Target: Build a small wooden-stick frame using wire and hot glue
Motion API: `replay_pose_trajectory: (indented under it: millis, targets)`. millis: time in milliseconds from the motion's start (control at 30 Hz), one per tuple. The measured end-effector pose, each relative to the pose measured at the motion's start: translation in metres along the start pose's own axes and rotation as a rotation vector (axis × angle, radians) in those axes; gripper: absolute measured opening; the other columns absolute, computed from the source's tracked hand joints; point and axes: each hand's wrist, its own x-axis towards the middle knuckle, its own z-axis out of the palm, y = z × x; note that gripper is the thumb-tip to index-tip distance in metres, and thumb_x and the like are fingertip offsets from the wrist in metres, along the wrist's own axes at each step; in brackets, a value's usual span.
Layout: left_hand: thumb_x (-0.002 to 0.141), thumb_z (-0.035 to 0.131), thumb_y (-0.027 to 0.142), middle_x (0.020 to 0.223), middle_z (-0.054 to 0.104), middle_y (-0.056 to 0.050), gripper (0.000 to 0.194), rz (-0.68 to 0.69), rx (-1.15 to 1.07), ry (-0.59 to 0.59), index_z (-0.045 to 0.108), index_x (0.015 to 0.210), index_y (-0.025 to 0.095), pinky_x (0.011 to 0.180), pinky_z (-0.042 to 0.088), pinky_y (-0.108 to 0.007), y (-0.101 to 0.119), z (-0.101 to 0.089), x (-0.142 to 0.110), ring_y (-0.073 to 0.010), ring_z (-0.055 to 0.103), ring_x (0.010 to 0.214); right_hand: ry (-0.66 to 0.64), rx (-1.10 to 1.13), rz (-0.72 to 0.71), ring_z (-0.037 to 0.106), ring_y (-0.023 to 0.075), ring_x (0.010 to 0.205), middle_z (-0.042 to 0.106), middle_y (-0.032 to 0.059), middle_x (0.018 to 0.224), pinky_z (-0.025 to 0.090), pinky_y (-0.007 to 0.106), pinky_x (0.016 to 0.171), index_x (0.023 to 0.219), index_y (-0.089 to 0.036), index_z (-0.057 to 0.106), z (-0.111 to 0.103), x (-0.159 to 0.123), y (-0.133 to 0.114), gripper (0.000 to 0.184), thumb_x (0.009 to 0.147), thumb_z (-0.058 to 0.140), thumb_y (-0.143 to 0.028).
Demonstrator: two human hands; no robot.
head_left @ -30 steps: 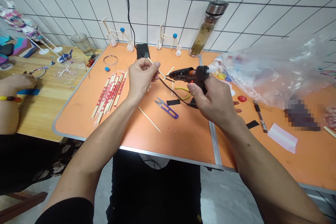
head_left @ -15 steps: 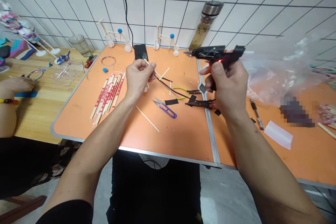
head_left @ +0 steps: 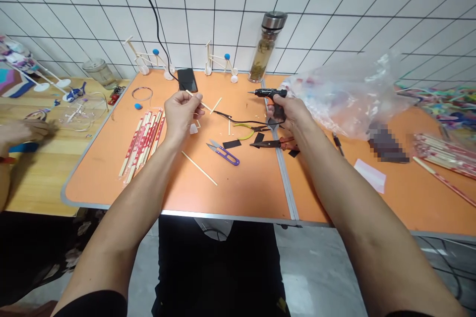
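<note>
My left hand [head_left: 181, 115] pinches a thin wooden stick [head_left: 199, 101] between thumb and fingers, above the orange table [head_left: 230, 193]. My right hand [head_left: 290, 113] grips a black hot glue gun [head_left: 267, 93], its nozzle pointing left. The gun's black cord [head_left: 245, 122] runs across the tabletop between my hands. Below them lie black scissors with red handles [head_left: 271, 143], purple-handled thread snips [head_left: 223, 154], and yellow-handled pliers [head_left: 242, 132]. A loose wooden stick [head_left: 199, 168] lies nearer the front edge.
Wrapped red-printed chopsticks [head_left: 141, 143] lie left. Stick bicycle models [head_left: 219, 58] and a black phone [head_left: 187, 79] stand by the tiled wall. A plastic bag [head_left: 345, 99] bulges right. A co-worker's hand [head_left: 22, 131] rests at a wooden table [head_left: 37, 193].
My right hand has lowered the glue gun and moved it left, away from its raised position. The view has tilted upward, showing more wall. My left hand still holds the stick.
</note>
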Motion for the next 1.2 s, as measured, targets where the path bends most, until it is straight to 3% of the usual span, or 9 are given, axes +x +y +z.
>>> replay_pose_trajectory:
  millis: [133,300,367,500,567,633,800,967,1200]
  targets:
    - [0.09,0.093,0.034,0.069,0.077,0.001,0.039,-0.009,0.004,-0.006,0.06,0.073,0.024,0.048,0.051,-0.016,-0.001,0.0,0.001,-0.0098,0.072,0.054,0.057,-0.066,0.017,0.06,0.0127,0.052,0.064,0.0004,0.063,0.049,0.017,0.041,0.09,-0.023,0.06,0.009,0.021,0.01,0.024,0.111,0.069,-0.015]
    - [0.092,0.092,0.032,0.07,0.077,0.001,0.036,-0.006,-0.011,-0.016,0.061,0.074,0.024,0.048,0.052,-0.017,-0.004,-0.001,0.002,-0.01,0.072,0.054,0.087,-0.454,-0.117,0.064,0.0192,0.064,0.066,0.0041,0.068,0.058,0.029,0.056,0.091,-0.023,0.064,0.008,0.038,0.01,0.017,0.105,0.069,-0.015]
    - [0.092,0.093,0.034,0.07,0.076,0.002,0.038,-0.008,-0.007,-0.022,0.061,0.074,0.023,0.049,0.052,-0.016,-0.004,-0.001,0.002,-0.0091,0.071,0.053,0.148,-0.713,-0.224,0.072,0.0256,0.082,0.074,0.0098,0.085,0.064,0.036,0.072,0.1,-0.02,0.068,0.005,0.043,0.007,0.011,0.098,0.078,-0.019]
    - [0.093,0.096,0.036,0.068,0.075,0.003,0.044,-0.023,0.0,-0.015,0.058,0.072,0.023,0.049,0.05,-0.015,-0.004,-0.001,0.002,-0.0078,0.069,0.051,0.214,-1.097,-0.337,0.073,0.0405,0.122,0.078,0.0272,0.129,0.062,0.05,0.104,0.126,-0.01,0.072,-0.001,0.039,0.003,0.038,0.094,0.085,-0.027]
    - [0.093,0.096,0.035,0.069,0.075,0.003,0.044,-0.037,-0.01,-0.013,0.059,0.072,0.023,0.049,0.05,-0.015,-0.003,-0.001,0.002,-0.0079,0.07,0.052,0.175,-1.217,-0.42,0.071,0.0444,0.131,0.075,0.0317,0.142,0.058,0.055,0.109,0.139,-0.008,0.072,-0.003,0.024,0.005,0.044,0.101,0.077,-0.029]
    - [0.094,0.096,0.034,0.069,0.076,0.003,0.045,-0.055,-0.022,-0.013,0.058,0.072,0.023,0.048,0.049,-0.015,-0.004,-0.001,0.003,-0.008,0.07,0.052,0.172,-1.279,-0.675,0.068,0.0453,0.137,0.07,0.0295,0.155,0.056,0.056,0.107,0.153,-0.012,0.07,-0.001,0.003,0.008,0.048,0.108,0.065,-0.029]
    - [0.096,0.096,0.033,0.073,0.078,0.001,0.043,-0.091,-0.025,-0.032,0.061,0.073,0.022,0.049,0.051,-0.016,-0.005,-0.002,0.002,-0.009,0.072,0.054,-0.388,-1.534,-1.097,0.072,0.0344,0.115,0.078,0.0186,0.137,0.042,0.041,0.072,0.142,-0.02,0.078,0.016,-0.049,0.014,0.04,0.112,0.052,-0.017]
    - [0.096,0.095,0.031,0.075,0.079,0.0,0.042,-0.107,-0.036,-0.036,0.062,0.072,0.022,0.048,0.05,-0.016,-0.005,-0.002,0.002,-0.0102,0.075,0.057,-0.895,-1.821,-1.326,0.068,0.0293,0.107,0.079,0.0165,0.125,0.024,0.041,0.066,0.119,-0.015,0.077,0.046,-0.058,0.009,0.031,0.108,0.053,-0.001]
    - [0.093,0.098,0.036,0.076,0.079,0.0,0.043,-0.115,-0.044,-0.05,0.063,0.074,0.021,0.05,0.051,-0.016,-0.005,-0.005,0.003,-0.0085,0.073,0.054,-1.151,-1.884,-1.44,0.066,0.0265,0.095,0.079,0.0109,0.11,0.023,0.039,0.067,0.111,-0.019,0.071,0.064,-0.042,0.003,0.025,0.1,0.061,0.002]
